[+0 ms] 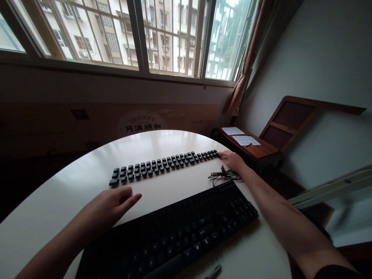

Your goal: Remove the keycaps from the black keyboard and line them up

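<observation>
Rows of loose black keycaps [157,166] run across the white table, spaced apart. My right hand [231,159] is at the far right end of these rows, fingers pinched together at the last keycap. Something small and shiny shows by those fingers. Over the table, left of centre, my left hand [119,201] has its fingers curled in and its thumb sticking out, with nothing visible in it. Below it lies a black keyboard [174,228], tilted across the table. Its upper and left area looks bare of caps, while caps show along the lower and right parts.
A bundled black cable [223,175] lies between the keyboard and the keycaps. At the bottom edge a dark tool [214,271] is partly visible. The round white table [87,170] has its curved edge toward the window. Papers and a pen lie on a wooden bench [264,150] at right.
</observation>
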`<state>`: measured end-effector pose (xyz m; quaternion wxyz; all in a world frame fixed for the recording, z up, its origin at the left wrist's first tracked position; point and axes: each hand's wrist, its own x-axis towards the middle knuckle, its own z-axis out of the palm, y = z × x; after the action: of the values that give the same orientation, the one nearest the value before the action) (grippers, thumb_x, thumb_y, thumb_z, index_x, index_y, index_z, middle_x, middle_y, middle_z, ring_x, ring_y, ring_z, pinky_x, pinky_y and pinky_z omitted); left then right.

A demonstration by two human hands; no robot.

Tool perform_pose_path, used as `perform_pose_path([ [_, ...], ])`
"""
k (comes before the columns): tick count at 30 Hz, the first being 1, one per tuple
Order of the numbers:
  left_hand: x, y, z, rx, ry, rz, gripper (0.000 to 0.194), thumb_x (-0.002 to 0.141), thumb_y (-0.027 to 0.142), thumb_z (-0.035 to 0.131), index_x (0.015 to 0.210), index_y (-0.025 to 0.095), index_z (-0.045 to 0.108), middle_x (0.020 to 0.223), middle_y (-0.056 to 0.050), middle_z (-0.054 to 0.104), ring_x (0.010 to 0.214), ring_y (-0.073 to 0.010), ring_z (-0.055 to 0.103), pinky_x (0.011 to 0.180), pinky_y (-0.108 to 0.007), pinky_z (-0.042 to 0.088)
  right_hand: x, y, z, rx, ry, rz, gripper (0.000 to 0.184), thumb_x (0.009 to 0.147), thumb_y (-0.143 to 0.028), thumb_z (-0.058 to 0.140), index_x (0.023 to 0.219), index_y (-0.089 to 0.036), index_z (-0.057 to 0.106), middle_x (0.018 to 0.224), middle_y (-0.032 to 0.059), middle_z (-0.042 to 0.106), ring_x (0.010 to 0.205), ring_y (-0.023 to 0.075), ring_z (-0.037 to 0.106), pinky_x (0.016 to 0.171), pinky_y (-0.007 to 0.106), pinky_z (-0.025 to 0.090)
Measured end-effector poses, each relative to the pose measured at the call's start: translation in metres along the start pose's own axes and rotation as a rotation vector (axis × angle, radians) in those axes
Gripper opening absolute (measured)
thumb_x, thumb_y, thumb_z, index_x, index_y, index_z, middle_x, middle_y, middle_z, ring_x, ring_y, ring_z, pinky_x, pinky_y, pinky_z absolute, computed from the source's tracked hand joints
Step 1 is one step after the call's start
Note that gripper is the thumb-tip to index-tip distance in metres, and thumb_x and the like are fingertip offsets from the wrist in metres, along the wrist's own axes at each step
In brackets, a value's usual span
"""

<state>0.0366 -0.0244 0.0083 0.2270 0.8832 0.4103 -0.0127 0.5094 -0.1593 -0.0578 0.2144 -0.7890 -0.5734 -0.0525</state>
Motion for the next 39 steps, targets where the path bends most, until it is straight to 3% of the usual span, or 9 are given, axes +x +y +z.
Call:
perform_pose_path([
  [14,-0.001,0.005,-0.001,0.027,-0.024,0.042,0.058,0.087,0.074,0.033,0.07,0.021,0.051,0.067,-0.002,0.057,0.062,-0.0214,0.055,0.058,-0.03,0.034,0.001,0.001,0.002,0.009,0.015,0.009,0.037,0.092,-0.018,0.057,0.126,-0.027,0.068,0.12,0.0056,0.071,0.104,0.023,0.068,0.089,0.032,0.053],
  [27,-0.002,0.0,-0.006,0.032,-0.036,-0.005,0.053,0.086,0.069,0.039,0.069,0.021,0.051,0.067,-0.001,0.055,0.064,-0.0216,0.054,0.06,-0.03,0.034,-0.001,0.001,-0.003,0.076,0.06,-0.027,0.044,0.087,-0.019,0.062,0.13,-0.026,0.065,0.111,0.0038,0.074,0.099,0.0224,0.069,0.092,0.033,0.053],
  [30,-0.003,-0.004,-0.009,0.044,-0.059,-0.012,0.051,0.085,0.068,0.041,0.067,0.021,0.05,0.066,-0.001,0.054,0.064,-0.0213,0.052,0.061,-0.03,0.033,-0.002,-0.001,-0.005,0.077,0.147,-0.02,0.037,0.086,-0.021,0.062,0.123,-0.024,0.069,0.105,0.0055,0.074,0.097,0.0237,0.068,0.091,0.034,0.053],
  [33,-0.006,-0.009,-0.013,0.053,-0.104,-0.029,0.052,0.082,0.07,0.044,0.066,0.021,0.051,0.066,-0.002,0.056,0.064,-0.0212,0.052,0.059,-0.029,0.032,-0.004,-0.008,-0.012,0.078,0.313,0.019,0.03,0.092,-0.024,0.054,0.115,-0.019,0.072,0.099,0.0103,0.072,0.095,0.026,0.067,0.092,0.037,0.051],
  [39,-0.016,-0.015,-0.021,0.03,-0.196,-0.153,0.057,0.072,0.075,0.053,0.075,0.019,0.061,0.069,-0.006,0.066,0.058,-0.0228,0.058,0.052,-0.028,0.035,-0.01,-0.028,-0.041,0.197,0.622,0.051,0.046,0.102,-0.037,0.03,0.102,-0.017,0.071,0.095,0.0124,0.069,0.093,0.0261,0.065,0.09,0.04,0.051],
])
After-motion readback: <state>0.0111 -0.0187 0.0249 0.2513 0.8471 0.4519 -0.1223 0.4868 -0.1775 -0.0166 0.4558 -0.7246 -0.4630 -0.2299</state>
